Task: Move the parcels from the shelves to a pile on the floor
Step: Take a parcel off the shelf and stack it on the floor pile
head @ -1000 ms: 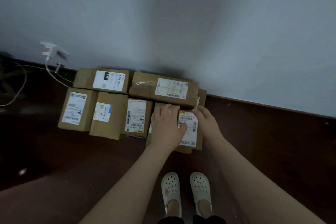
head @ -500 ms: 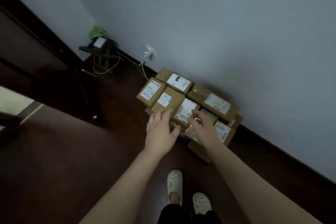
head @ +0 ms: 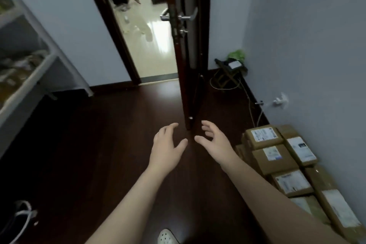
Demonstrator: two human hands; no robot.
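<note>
Well apart: parcels (head: 274,157), fingers (head: 208,126).

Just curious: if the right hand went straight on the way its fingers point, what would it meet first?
Likely the edge of the open door, just ahead of the right hand; nothing shows between them, though depth is unclear.
</note>
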